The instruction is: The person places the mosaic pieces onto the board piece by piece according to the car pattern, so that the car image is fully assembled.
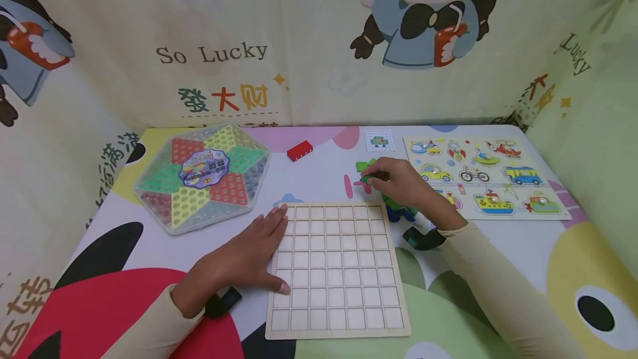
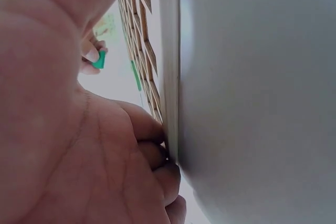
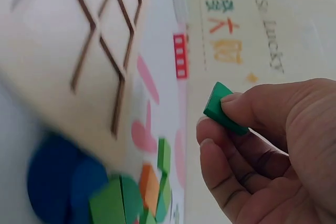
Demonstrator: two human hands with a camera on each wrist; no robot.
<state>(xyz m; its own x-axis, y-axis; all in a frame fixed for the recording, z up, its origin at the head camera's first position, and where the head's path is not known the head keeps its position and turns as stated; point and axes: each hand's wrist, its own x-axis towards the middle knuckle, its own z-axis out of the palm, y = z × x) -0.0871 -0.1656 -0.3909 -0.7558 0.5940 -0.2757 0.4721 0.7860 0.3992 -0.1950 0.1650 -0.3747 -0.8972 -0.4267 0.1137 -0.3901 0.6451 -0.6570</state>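
Observation:
My right hand pinches a small green block between thumb and fingers, above the far right corner of a wooden grid board. The block has a curved side, and in the left wrist view it appears behind the board. My left hand rests along the board's left edge, thumb spread toward the near side and fingers toward the far corner. Every grid cell visible from the head is bare. Beside the board's far right corner lie blue blocks and green ones, partly under my right arm. An orange block lies among them.
Beyond the board are a red block with white dots and a small card with a green figure. A hexagonal Chinese checkers box lies at left, a vehicle picture puzzle at right. Printed cloth hangs behind the table.

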